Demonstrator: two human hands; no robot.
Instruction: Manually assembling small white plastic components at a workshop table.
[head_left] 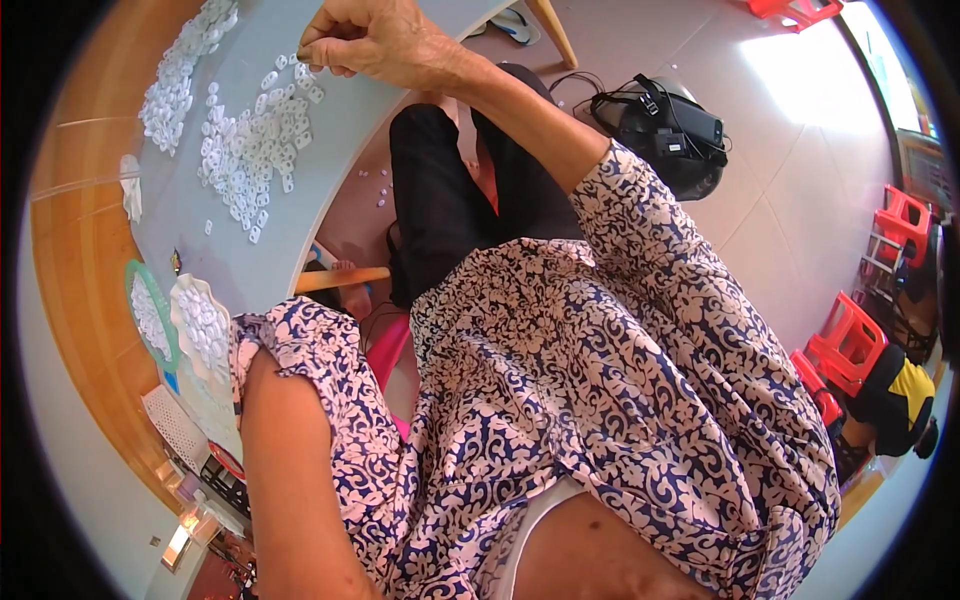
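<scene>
My right hand (365, 45) is over the grey-white table (330, 130) at the top of the view. Its fingers are curled, thumb against forefinger in a pinch. Whatever the pinch may hold is hidden or too small to make out. Just below and left of it lies a spread of small white plastic pieces (255, 145), some showing holes. A second heap of white pieces (180, 85) lies farther left. My left arm (290, 480) leaves its sleeve and runs out past the lower edge, so my left hand is out of view.
White pieces fill a green-rimmed round tray (135, 285) and a scalloped pale dish (185, 290) on the left. A white perforated basket (175, 425) is beyond them. A black bag (680, 150) with cables lies on the floor. Red plastic stools (848, 340) stand at right.
</scene>
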